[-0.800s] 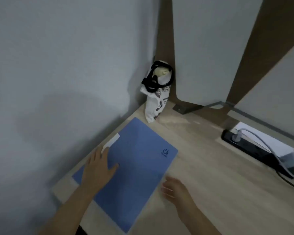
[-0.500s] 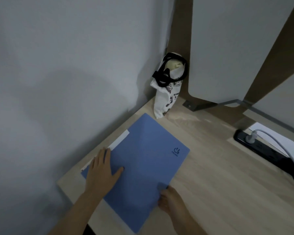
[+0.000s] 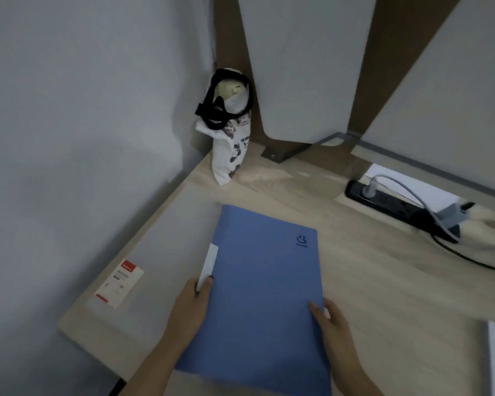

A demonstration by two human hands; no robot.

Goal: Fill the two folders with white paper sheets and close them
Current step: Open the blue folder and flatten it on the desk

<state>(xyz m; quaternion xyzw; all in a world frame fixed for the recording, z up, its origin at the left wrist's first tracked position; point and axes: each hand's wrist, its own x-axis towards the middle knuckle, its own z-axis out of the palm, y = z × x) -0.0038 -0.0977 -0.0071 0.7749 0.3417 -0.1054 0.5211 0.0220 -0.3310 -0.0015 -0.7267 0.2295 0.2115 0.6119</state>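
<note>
Left hand pinches the closed blue folder at its left edge, where a white sheet peeks out. Right hand grips the right edge, thumb on top. The folder sits by the desk's near edge, its long axis running near to far and its logo corner far right.

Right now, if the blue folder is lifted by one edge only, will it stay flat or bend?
Probably it bends a little: the blue folder looks thin, and the left hand and right hand support opposite edges. The white sheet sticking out at its left edge could slide out if tilted.
</note>
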